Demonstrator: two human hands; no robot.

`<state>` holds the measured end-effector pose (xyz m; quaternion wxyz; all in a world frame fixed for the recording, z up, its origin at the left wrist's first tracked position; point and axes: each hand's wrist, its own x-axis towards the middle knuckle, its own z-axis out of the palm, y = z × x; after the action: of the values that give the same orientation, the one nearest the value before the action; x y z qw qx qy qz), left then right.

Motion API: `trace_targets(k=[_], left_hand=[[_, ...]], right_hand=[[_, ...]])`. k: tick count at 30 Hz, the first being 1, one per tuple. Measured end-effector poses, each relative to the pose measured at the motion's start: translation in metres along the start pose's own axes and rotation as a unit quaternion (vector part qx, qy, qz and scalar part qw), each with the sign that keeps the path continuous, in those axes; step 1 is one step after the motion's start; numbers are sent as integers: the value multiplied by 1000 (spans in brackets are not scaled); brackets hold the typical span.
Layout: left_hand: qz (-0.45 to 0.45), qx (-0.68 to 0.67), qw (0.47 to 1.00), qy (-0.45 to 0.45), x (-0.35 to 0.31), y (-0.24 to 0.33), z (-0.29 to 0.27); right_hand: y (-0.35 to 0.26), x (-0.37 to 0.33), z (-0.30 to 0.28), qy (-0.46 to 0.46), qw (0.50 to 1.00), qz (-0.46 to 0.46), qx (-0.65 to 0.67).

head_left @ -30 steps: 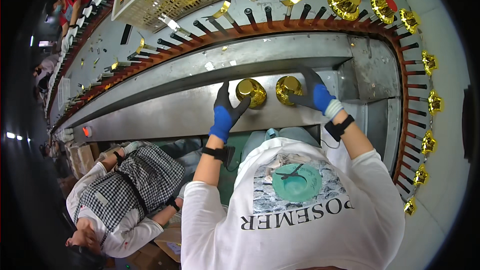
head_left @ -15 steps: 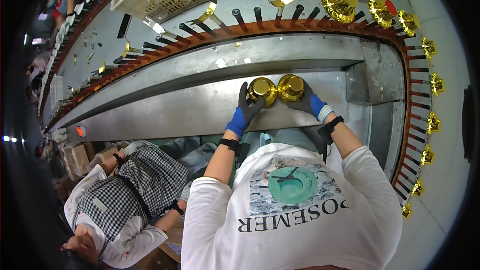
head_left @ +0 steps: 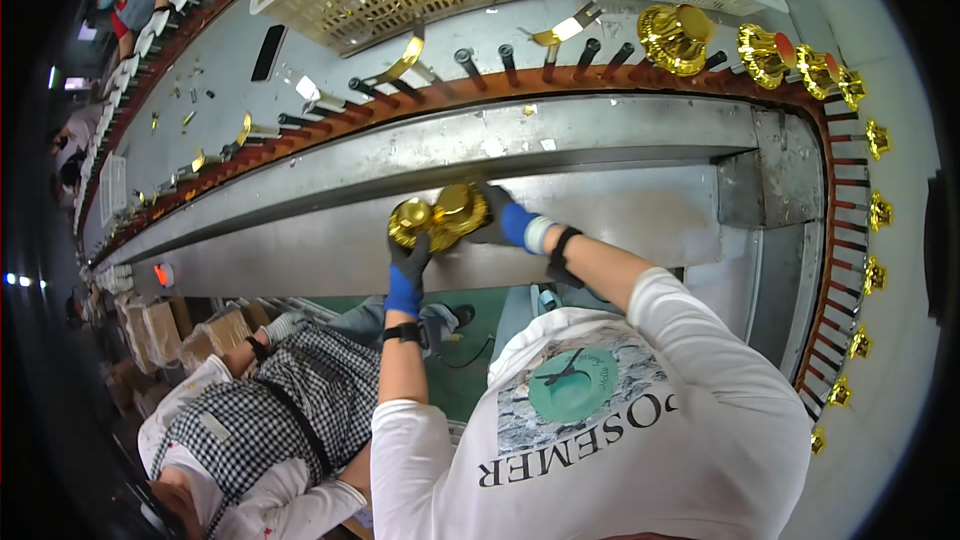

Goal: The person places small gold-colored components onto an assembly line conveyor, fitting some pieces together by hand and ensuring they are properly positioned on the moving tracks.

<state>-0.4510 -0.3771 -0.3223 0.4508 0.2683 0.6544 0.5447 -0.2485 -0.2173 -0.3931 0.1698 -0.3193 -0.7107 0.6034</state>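
a grey-and-blue-gloved left hand [head_left: 410, 258] is gripping one shiny gold, flared metallic cup [head_left: 410, 214]; the matching right hand [head_left: 492, 214] is gripping another cup [head_left: 456, 204] alongside, and the pair is now shifting leftward together over the grey metal desk [head_left: 610, 225].

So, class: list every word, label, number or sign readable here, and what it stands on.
White shirt: large dark capitals, upside down in view; wording not copied here.
Green round print: lettering too small to read.
Checked apron: pale patch, nothing readable.
Gold pieces: none readable.
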Motion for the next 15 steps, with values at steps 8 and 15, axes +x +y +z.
trace_targets(k=[8,15], left_hand=[[37,182,976,115,-10,-10,-44],[-124,49,984,-120,-93,115,85]], right_hand=[[-63,14,-19,-96,983,40,-154],[-238,-92,-207,104,924,-269,-253]])
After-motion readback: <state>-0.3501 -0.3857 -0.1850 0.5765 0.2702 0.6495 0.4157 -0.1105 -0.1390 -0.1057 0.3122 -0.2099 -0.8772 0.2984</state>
